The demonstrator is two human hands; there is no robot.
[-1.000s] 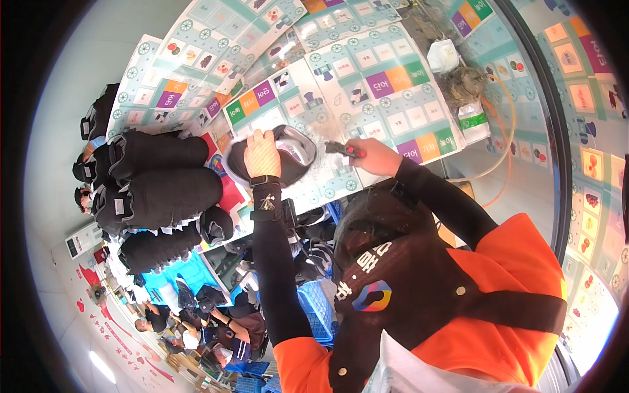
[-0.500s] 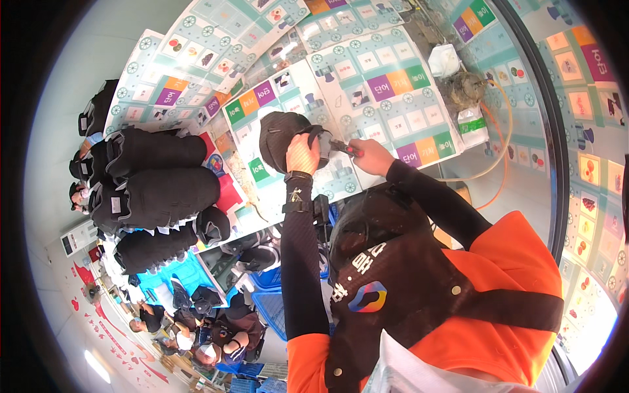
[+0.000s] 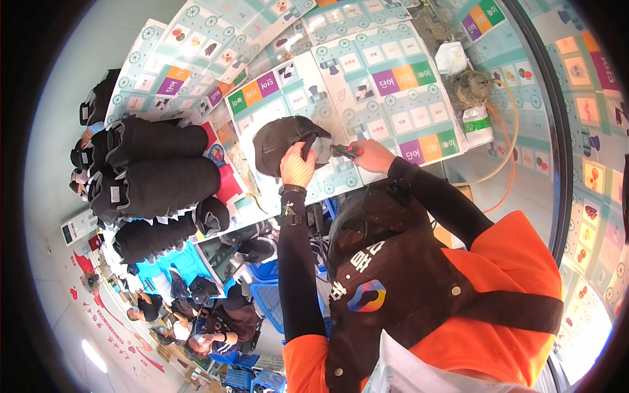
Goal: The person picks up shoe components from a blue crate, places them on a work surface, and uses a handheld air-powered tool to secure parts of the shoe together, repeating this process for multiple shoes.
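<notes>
My left hand grips a black cap by its edge and holds it just above the table, which is covered with colourful printed mats. My right hand holds a small dark tool with a red handle, its tip pointing at the cap's inner side. Both forearms wear black sleeves. The two hands are close together, a little apart.
Long rows of stacked black caps lie on the table to the left. A white crumpled cloth, a small green-and-white bottle and an orange cable sit at the right. Blue crates stand below the table.
My left hand has turned the cap over and lifted it: a second ago it lay open side up under the hand. The right hand with the tool stayed close beside it.
</notes>
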